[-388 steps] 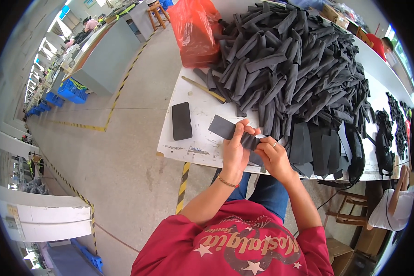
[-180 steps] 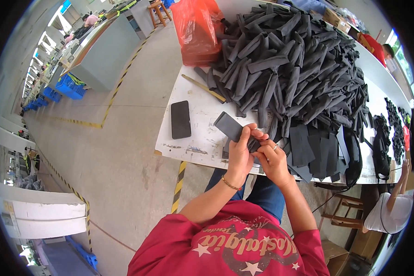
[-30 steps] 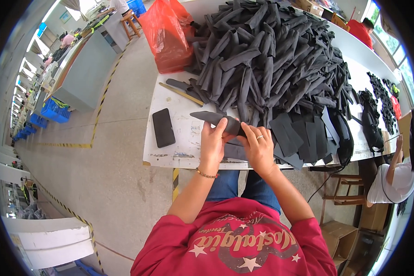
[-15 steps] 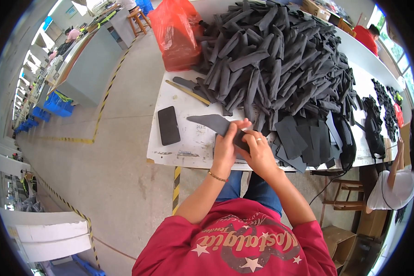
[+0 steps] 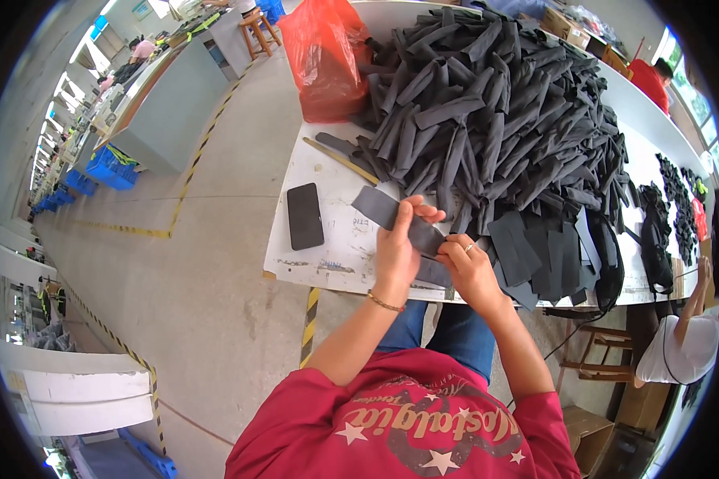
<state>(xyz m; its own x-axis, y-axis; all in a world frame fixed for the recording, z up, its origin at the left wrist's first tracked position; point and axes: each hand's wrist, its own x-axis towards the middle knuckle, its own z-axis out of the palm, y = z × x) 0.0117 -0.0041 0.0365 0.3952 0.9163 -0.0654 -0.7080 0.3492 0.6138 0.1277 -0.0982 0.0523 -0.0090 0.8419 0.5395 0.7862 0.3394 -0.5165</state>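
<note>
At the far left of the frame a grey concrete floor [image 5: 192, 263] spreads out, crossed by a yellow-and-black striped floor line [image 5: 188, 172] that runs up toward a row of blue plastic crates [image 5: 96, 168] in the upper left. Right of the floor begins the white desk [image 5: 295, 259], and near its left edge lies a flat black rectangular phone [image 5: 304, 215], face up and well apart from both hands. Above it, at the top centre, a red plastic bag [image 5: 327, 60] stands on the desk, with a thin yellowish wooden stick [image 5: 342, 160] lying slantwise just below it.

Near the middle of the frame the left hand [image 5: 398, 249] is closed around a long dark grey foam strip [image 5: 391, 217], thumb on top and fingers curled underneath. The strip sticks out of this hand toward the upper left, raised over the desk, and passes down to the right beneath the palm. Just right of it, the right hand [image 5: 469, 267], with a ring on one finger, pinches the strip's lower right end; the two hands nearly touch. Behind them, filling the upper centre and right, rises a large heap of dark grey foam strips [image 5: 495, 104]. Flat grey foam sheets [image 5: 539, 255] lie just right of the right hand
</note>
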